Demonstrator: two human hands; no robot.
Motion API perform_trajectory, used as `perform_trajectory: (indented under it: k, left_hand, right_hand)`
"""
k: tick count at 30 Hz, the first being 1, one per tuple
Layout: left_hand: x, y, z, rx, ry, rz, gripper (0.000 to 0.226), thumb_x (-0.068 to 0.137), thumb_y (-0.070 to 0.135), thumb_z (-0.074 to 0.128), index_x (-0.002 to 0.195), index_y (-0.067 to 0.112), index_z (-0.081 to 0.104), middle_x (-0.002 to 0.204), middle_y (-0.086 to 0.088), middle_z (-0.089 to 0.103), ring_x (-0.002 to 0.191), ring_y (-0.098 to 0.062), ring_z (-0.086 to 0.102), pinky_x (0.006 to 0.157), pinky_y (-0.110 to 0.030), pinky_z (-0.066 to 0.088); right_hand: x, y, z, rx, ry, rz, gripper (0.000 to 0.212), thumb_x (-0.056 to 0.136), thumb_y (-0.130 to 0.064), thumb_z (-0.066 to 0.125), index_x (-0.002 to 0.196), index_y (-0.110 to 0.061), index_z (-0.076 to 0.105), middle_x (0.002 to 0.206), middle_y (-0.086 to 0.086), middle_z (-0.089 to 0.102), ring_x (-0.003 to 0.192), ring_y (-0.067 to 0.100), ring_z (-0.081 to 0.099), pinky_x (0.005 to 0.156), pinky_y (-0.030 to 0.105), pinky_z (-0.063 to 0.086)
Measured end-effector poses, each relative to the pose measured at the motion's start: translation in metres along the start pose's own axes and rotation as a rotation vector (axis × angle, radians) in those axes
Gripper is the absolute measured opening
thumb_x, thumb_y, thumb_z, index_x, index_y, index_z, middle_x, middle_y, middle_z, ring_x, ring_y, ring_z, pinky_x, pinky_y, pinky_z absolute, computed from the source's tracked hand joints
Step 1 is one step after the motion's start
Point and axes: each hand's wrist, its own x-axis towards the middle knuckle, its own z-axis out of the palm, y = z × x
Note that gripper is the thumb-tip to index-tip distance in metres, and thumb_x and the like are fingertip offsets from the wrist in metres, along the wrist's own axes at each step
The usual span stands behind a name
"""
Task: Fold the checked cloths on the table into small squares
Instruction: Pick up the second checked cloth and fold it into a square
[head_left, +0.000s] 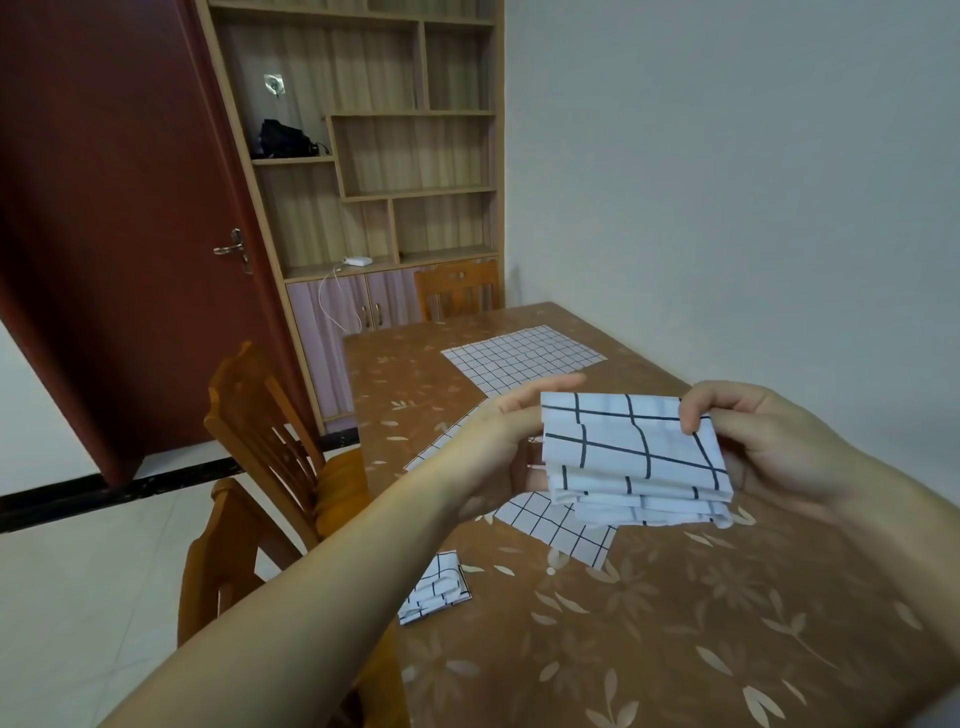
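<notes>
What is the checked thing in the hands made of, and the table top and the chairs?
Cloth: looks like soft woven fabric, matte; it bends and stacks in thin layers between the left hand and right hand.
Table: its brown leaf-patterned top shines, so probably a plastic or vinyl cover; what lies under it is hidden.
Chairs: look like varnished wood, orange-brown with a slight gloss.

1. No text, label, brand name, number or sign is legible anywhere in the head view
2. The folded checked cloth (631, 452) held up over the table carries only a grid of dark lines on white, with no lettering
3. The table covering (675, 623) bears a leaf and flower pattern only, with no writing
</notes>
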Motion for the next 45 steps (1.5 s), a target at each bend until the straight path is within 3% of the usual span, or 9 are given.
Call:
perform_trajectory:
  k: [6, 11, 16, 20, 24, 26, 30, 37, 45]
  left_hand:
    - [-0.006, -0.001, 0.002, -0.007, -0.104, -0.224, 0.025, 0.103, 0.020, 0.042, 0.108, 0.010, 0.065, 0.081, -0.007, 0.073, 0.050, -0.015, 0.069, 0.043, -0.022, 0.056]
    - [-0.005, 0.004, 0.000, 0.052, -0.027, -0.194, 0.027, 0.103, 0.021, 0.043, 0.116, 0.013, 0.065, 0.095, -0.015, 0.066, 0.051, -0.016, 0.064, 0.038, -0.020, 0.051]
    - [-0.010, 0.002, 0.002, 0.082, -0.124, -0.260, 0.062, 0.098, 0.066, 0.021, 0.118, 0.023, 0.062, 0.097, -0.010, 0.074, 0.053, -0.017, 0.069, 0.048, -0.024, 0.058]
    - [-0.010, 0.001, 0.003, 0.149, -0.122, -0.176, 0.025, 0.100, 0.031, 0.052, 0.113, 0.014, 0.064, 0.088, -0.008, 0.074, 0.053, -0.011, 0.067, 0.050, -0.019, 0.057]
    - [-0.010, 0.004, -0.007, 0.283, -0.167, -0.113, 0.019, 0.098, 0.012, 0.057, 0.116, 0.011, 0.061, 0.098, -0.012, 0.073, 0.055, -0.010, 0.067, 0.052, -0.016, 0.056]
    - [-0.011, 0.006, -0.008, 0.403, -0.247, -0.104, 0.019, 0.098, 0.011, 0.057, 0.117, 0.008, 0.060, 0.096, -0.014, 0.072, 0.055, -0.011, 0.066, 0.052, -0.017, 0.055]
    - [-0.014, 0.008, -0.005, 0.592, -0.428, -0.121, 0.019, 0.098, 0.009, 0.057, 0.117, 0.006, 0.058, 0.098, -0.015, 0.070, 0.055, -0.011, 0.063, 0.053, -0.016, 0.054]
    - [-0.012, 0.002, -0.011, 0.644, -0.423, -0.084, 0.015, 0.098, 0.015, 0.059, 0.105, 0.004, 0.066, 0.093, -0.013, 0.070, 0.061, -0.018, 0.058, 0.059, -0.017, 0.052]
    - [-0.012, -0.002, -0.025, 0.526, -0.231, 0.050, 0.017, 0.100, 0.013, 0.054, 0.089, 0.011, 0.068, 0.077, 0.001, 0.071, 0.053, -0.008, 0.055, 0.057, -0.015, 0.048]
  right_hand:
    - [-0.001, -0.008, -0.001, -0.094, 0.041, -0.018, 0.060, 0.094, 0.014, 0.031, 0.049, -0.014, 0.060, 0.058, 0.003, 0.058, 0.047, 0.011, 0.055, 0.042, 0.018, 0.046]
    - [-0.001, -0.014, -0.002, -0.293, 0.053, -0.013, 0.049, 0.093, 0.017, 0.027, 0.059, -0.003, 0.055, 0.047, -0.003, 0.054, 0.039, 0.007, 0.052, 0.037, 0.016, 0.042]
    - [-0.002, -0.014, 0.003, -0.486, 0.138, -0.128, 0.057, 0.094, 0.013, 0.032, 0.054, -0.013, 0.064, 0.054, 0.004, 0.056, 0.040, 0.014, 0.056, 0.041, 0.023, 0.050]
    - [-0.002, -0.012, 0.005, -0.552, 0.136, -0.178, 0.054, 0.094, 0.012, 0.035, 0.057, -0.013, 0.066, 0.056, -0.002, 0.057, 0.043, 0.014, 0.059, 0.045, 0.021, 0.050]
    - [-0.004, -0.020, 0.003, -0.517, -0.003, -0.173, 0.045, 0.087, 0.018, 0.046, 0.065, -0.016, 0.068, 0.090, 0.003, 0.072, 0.081, 0.013, 0.066, 0.065, 0.019, 0.054]
    - [-0.003, -0.022, 0.008, -0.545, -0.001, -0.206, 0.015, 0.088, -0.011, 0.057, 0.081, -0.017, 0.070, 0.100, -0.005, 0.072, 0.093, 0.009, 0.067, 0.077, 0.021, 0.055]
    - [0.004, -0.019, 0.030, -0.846, -0.042, -0.125, 0.051, 0.085, -0.063, 0.052, 0.080, -0.015, 0.067, 0.074, 0.000, 0.067, 0.066, 0.018, 0.062, 0.065, 0.033, 0.049]
    - [0.006, -0.007, 0.041, -0.906, 0.101, -0.224, 0.046, 0.094, -0.041, 0.054, 0.065, -0.006, 0.060, 0.050, -0.004, 0.047, 0.046, 0.008, 0.042, 0.048, 0.025, 0.035]
    - [0.000, -0.003, 0.022, -0.562, 0.047, 0.087, 0.040, 0.076, -0.048, 0.060, 0.072, -0.011, 0.074, 0.069, 0.009, 0.073, 0.058, 0.018, 0.068, 0.056, 0.027, 0.056]
